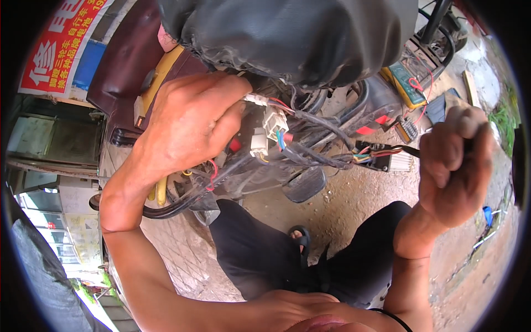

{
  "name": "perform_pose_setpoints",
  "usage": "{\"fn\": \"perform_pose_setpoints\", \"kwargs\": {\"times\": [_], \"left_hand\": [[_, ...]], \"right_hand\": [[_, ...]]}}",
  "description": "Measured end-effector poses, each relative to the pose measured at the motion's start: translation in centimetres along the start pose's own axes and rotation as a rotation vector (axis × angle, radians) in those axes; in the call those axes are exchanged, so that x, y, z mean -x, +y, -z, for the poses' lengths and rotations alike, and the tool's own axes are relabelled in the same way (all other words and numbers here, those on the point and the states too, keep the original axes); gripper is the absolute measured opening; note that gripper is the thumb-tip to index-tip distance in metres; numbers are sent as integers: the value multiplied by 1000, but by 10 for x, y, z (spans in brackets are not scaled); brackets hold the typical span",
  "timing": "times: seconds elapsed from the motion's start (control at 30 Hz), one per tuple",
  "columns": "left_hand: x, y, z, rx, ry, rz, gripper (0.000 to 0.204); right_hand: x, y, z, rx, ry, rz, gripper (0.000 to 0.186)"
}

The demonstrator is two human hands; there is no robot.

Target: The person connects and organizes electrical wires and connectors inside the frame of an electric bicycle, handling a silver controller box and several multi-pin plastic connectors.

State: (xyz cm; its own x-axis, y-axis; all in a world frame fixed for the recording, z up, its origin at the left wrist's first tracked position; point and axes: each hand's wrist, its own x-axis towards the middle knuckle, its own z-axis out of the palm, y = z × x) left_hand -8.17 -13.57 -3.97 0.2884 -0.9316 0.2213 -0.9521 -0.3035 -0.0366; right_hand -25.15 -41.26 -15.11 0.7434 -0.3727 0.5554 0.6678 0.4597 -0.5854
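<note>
My left hand [193, 119] is closed, thumb and fingers pinched at a small white plug connector [255, 99] with red wires; part of the grip is hidden behind the fingers. Just right of it hang two larger white connectors, one [275, 123] with blue wires and another [259, 143] lower down. My right hand [456, 157] is curled shut, raised at the right. A thin black cable [408, 150] runs into it from the coloured wires [371, 157] beside a finned metal box [399, 162].
A black vehicle seat [287, 41] overhangs the wiring and frame. Beyond the right hand lies a yellow-green multimeter [406, 86] with a red lead. A maroon sofa [124, 66] and a red banner [58, 50] stand at the far left. A black pedal-like pad [305, 185] juts out below.
</note>
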Motion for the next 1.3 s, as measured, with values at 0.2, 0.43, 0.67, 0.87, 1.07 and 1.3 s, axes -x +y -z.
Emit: {"fn": "perform_pose_setpoints", "kwargs": {"times": [0.2, 0.43, 0.67, 0.87, 1.07, 1.3], "left_hand": [[1, 0, -4, 16, 17, 79, 16], [1, 1, -3, 81, 49, 51, 20], [-1, -3, -3, 113, 61, -57, 21], [-1, -5, 3, 191, -79, -5, 22], [-4, -9, 4, 258, -121, -56, 21], [-5, -7, 3, 207, -141, -82, 24]], "right_hand": [[5, -16, -10, -17, -8, 108, 32], [5, -8, -10, -5, -27, 93, 31], [7, 13, -12, 97, 103, 133, 35], [12, 30, -21, 306, 88, -124, 20], [7, 51, -33, 309, -16, -285, 10], [2, 90, -25, 592, -41, -304, 16]]}}
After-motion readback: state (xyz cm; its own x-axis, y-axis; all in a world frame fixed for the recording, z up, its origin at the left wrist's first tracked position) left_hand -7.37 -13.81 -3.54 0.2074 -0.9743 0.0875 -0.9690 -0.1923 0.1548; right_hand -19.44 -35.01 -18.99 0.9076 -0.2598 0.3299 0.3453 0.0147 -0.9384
